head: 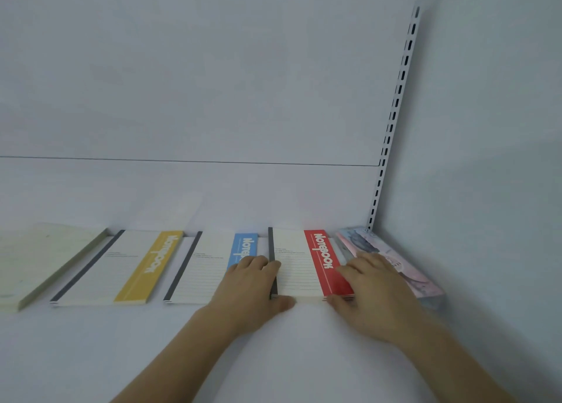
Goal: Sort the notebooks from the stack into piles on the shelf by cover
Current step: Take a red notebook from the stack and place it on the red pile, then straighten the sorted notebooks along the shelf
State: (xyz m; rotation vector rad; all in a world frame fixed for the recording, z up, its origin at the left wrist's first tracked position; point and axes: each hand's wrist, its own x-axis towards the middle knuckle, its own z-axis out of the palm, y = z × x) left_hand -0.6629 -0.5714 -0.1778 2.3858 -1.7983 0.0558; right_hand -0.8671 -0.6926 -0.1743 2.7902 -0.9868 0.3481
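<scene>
Five piles lie in a row along the white shelf (273,357), close to its back panel (213,83).

Far left: a pale cream pile (45,259) with a grey-green spine edge. Next: a yellow-band pile (121,269), "Notebook" printed on the band. Then a blue-band pile (209,266), its right near part hidden under the left hand. Then the red-band pile (304,266), several notebooks deep by the layered front edge. Far right, against the side wall (486,159): a pink-and-blue patterned pile (404,266), angled, partly covered by the right hand.

Left hand (252,290): lies at the left edge of the red-band pile, fingers resting over the dark spine and reaching onto the blue-band pile, thumb along the red pile's front edge. Fingers fairly straight, grip loose, nothing lifted.

Right hand (374,293): lies at the right edge of the same pile, fingers spread flat, tips touching the red band and overlapping the patterned pile. Thumb at the front right corner of the red pile. Grip wide, flat.

Red-band pile sits between the two hands, flat on the shelf, bracketed on both sides.

Slotted upright (395,104) runs up the right corner of the back panel.
</scene>
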